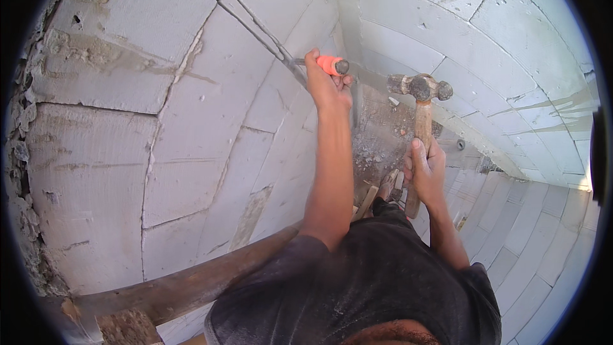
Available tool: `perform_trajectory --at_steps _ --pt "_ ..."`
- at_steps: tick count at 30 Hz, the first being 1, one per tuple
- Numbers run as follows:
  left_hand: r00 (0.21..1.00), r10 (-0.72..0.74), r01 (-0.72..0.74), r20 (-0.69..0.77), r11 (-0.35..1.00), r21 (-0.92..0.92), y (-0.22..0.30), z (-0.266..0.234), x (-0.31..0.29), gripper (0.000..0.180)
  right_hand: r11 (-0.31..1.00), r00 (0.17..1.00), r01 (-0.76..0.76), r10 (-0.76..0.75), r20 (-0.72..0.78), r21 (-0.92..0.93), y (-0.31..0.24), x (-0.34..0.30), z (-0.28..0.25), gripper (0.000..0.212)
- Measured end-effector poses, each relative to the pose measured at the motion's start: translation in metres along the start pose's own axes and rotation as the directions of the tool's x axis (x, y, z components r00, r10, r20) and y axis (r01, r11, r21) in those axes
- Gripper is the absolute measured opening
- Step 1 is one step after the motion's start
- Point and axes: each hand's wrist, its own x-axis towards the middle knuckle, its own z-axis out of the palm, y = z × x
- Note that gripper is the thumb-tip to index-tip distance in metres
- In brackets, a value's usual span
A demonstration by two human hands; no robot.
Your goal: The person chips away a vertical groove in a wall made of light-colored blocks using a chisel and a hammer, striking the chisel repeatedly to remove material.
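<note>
My left hand (pixel 327 89) is closed around a chisel (pixel 330 65) with an orange grip and a worn metal head. The chisel's other end meets the block wall (pixel 185 128) on the left, at the lower part of two dark parallel cuts (pixel 252 25) that come down from the top. The exact tip is hard to make out. My right hand (pixel 428 167) grips the wooden handle of a ball-peen hammer (pixel 421 87). The hammer's head is raised to the right of the chisel, apart from it.
A second block wall (pixel 440 35) meets the first at a corner ahead. Rubble (pixel 377 147) and wood pieces (pixel 366 201) lie on the floor by my foot (pixel 387 184). A thick wooden pole (pixel 198 281) crosses at lower left. Broken masonry (pixel 22 153) edges the far left.
</note>
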Motion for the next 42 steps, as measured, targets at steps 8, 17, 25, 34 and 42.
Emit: perform_trajectory --at_steps 8,17,25,34,42 --pt "0.991 -0.007 0.009 -0.136 1.000 0.014 -0.002 -0.011 0.011 0.030 1.000 1.000 -0.019 0.019 0.025 -0.001 0.003 -0.002 0.001 0.033" --pt "0.997 0.010 -0.010 -0.078 1.000 -0.002 0.005 -0.002 0.013 0.030 1.000 0.999 0.004 -0.004 0.034 0.002 -0.009 0.008 0.005 0.033" --pt "0.993 -0.112 0.115 0.034 0.988 -0.107 0.026 0.000 0.023 0.034 1.000 0.997 0.014 -0.012 0.077 -0.016 -0.023 0.016 0.018 0.033" --pt "0.989 -0.121 0.133 0.081 0.977 -0.166 0.036 -0.003 0.034 0.036 0.706 0.731 0.666 -0.682 -0.022 0.243 -0.077 0.050 0.054 0.041" --pt "0.988 -0.124 0.139 0.090 0.972 -0.187 0.041 -0.013 0.041 0.037 0.890 0.945 0.287 -0.203 0.256 -0.355 -0.075 0.065 0.053 0.050"
